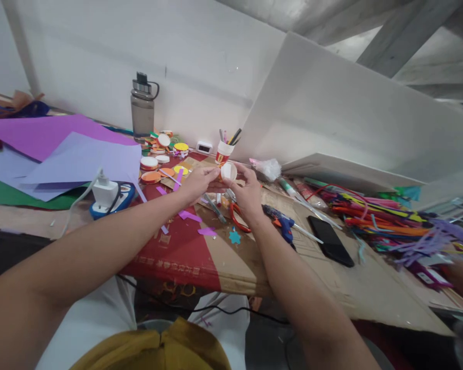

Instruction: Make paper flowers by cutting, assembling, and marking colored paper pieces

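Both hands meet over the middle of the table around a small round white piece (228, 172), its pale face turned toward me. My left hand (201, 182) pinches its left side, where a bit of orange shows. Fingers of my right hand (247, 189) curl round its right side and lower edge. Red-handled scissors (239, 220) lie just below my right hand. A teal star-shaped piece (234, 236) and purple paper scraps (190, 216) are on the cardboard nearer to me. Orange, white and yellow discs (151, 177) sit left of my hands.
A bottle (142, 110), a pen cup (224, 152) and a small white device (204, 147) stand behind. Paper sheets (81, 159) and a power strip (111, 200) are left. Rightward lie a blue glue gun (286, 229), phone (330, 240) and pipe cleaners (386, 216).
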Tool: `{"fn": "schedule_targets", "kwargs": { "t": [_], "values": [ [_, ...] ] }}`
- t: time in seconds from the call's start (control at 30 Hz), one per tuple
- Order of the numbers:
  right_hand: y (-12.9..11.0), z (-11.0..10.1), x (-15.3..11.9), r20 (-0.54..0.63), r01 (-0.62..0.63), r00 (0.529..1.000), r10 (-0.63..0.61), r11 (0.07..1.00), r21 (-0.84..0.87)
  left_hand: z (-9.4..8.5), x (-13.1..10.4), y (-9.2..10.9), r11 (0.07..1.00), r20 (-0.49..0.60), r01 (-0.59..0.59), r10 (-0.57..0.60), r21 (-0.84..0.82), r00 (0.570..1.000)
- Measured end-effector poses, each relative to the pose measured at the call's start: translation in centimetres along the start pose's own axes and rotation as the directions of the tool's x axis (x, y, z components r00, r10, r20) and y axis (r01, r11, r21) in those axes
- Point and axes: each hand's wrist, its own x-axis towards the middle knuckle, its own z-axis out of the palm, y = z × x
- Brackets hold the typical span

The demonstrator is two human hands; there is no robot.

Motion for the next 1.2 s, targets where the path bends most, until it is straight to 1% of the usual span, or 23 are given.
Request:
{"fn": "schedule_targets", "kwargs": {
  "t": [0.13, 0.27, 0.4, 0.67, 0.77, 0.9, 0.97, 1.07, 1.13, 1.2],
  "values": [
    [-0.2, 0.0, 0.0, 0.011, 0.021, 1.000, -0.021, 1.000, 0.018, 0.0, 0.0, -0.2, 0.999, 0.038, -0.035, 0.034, 0.012, 0.999],
    [-0.5, 0.0, -0.1, 0.006, 0.039, 0.999, -0.039, 0.999, 0.021, 0.0, 0.0, -0.2, 0.993, 0.096, -0.091, 0.084, 0.074, 0.992],
    [-0.6, 0.1, -0.1, 0.000, 0.063, 0.998, -0.063, 0.998, 0.013, 0.1, -0.1, 0.0, 0.981, 0.101, -0.142, 0.129, 0.131, 0.986],
    [-1.0, -0.2, 0.0, 0.055, 0.095, 0.994, -0.094, 0.995, -0.002, -0.2, 0.1, 0.3, 0.978, 0.140, -0.162, 0.144, 0.131, 0.980],
    [-1.0, -0.2, -0.1, 0.059, 0.095, 0.994, -0.095, 0.995, -0.001, -0.3, 0.1, 0.4, 0.972, 0.150, -0.170, 0.146, 0.165, 0.978],
    [-0.6, 0.0, 0.0, 0.059, 0.114, 0.992, -0.114, 0.993, -0.004, -0.2, -0.1, 0.6, 0.970, 0.148, -0.178, 0.153, 0.168, 0.977],
    [-0.6, 0.2, -0.1, 0.068, 0.128, 0.990, -0.126, 0.991, -0.034, -0.3, -0.1, 0.5, 0.973, 0.119, -0.170, 0.152, 0.156, 0.981],
    [-0.8, 0.5, -0.3, 0.096, 0.191, 0.978, -0.184, 0.978, -0.078, -0.3, -0.1, 0.2, 0.988, 0.033, -0.116, 0.113, 0.102, 0.993],
    [-1.1, 0.6, -0.6, 0.099, 0.237, 0.968, -0.229, 0.968, -0.086, -0.3, 0.0, -0.1, 0.997, -0.010, -0.071, 0.071, 0.002, 0.997],
    [-1.4, 0.7, -0.8, 0.076, 0.256, 0.965, -0.249, 0.962, -0.094, -0.2, -0.1, -0.2, 0.991, -0.007, -0.024, 0.023, -0.129, 1.000]
  ]
}}
